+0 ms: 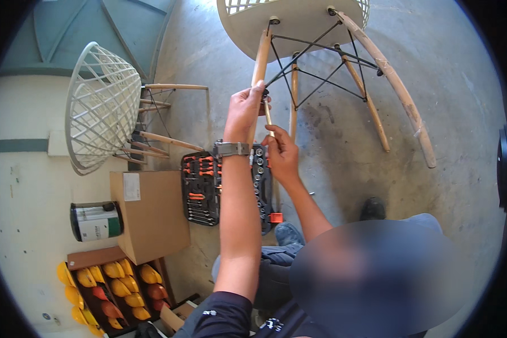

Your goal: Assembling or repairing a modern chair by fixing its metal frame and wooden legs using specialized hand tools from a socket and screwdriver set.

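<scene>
A pale lattice chair has its underside turned to me, its wooden legs reaching my way and thin black rods crossing between them. My left hand, with a grey-strapped watch on the wrist, is closed round the nearest left leg by a small black joint where rods meet it. A slim, pale metal hand tool runs from that joint down to my right hand, whose fingers pinch its lower end. The tool's upper tip is partly hidden by my left fingers, so its exact kind is unclear.
Below my hands an open black tool case holds orange-handled tools, wrenches and sockets. Another lattice chair stands at left. Near it are a cardboard box, a small bin and a rack of yellow and orange hard hats.
</scene>
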{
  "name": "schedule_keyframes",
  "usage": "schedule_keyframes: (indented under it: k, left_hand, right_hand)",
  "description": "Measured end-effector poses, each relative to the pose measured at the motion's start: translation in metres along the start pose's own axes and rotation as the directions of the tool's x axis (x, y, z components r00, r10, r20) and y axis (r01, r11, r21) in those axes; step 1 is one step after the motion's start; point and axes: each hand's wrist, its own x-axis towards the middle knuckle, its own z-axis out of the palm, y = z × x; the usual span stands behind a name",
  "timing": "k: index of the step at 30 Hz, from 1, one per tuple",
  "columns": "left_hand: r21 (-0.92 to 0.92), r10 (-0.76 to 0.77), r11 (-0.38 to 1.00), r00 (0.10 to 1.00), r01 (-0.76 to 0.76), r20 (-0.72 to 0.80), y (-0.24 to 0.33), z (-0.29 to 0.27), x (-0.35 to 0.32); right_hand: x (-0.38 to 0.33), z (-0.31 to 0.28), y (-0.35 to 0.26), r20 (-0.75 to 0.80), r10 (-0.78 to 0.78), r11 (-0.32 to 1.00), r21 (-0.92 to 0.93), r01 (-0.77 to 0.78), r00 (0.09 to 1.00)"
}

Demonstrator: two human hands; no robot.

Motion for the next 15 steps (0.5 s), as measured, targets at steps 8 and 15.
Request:
schedule_keyframes:
  k: [8, 15]
  left_hand:
    - [-0.006, -0.039, 0.999, 0.999, 0.039, 0.011, 0.001, 0.001, -0.003]
    - [-0.027, -0.038, 0.999, 0.998, 0.039, 0.040, -0.001, -0.007, 0.000]
  right_hand:
    - [0.033, -0.050, -0.028, 0.011, 0.051, 0.737, 0.675, -0.045, 0.999]
    - [0.045, -0.067, -0.035, 0.029, 0.099, 0.962, 0.252, -0.103, 0.995]
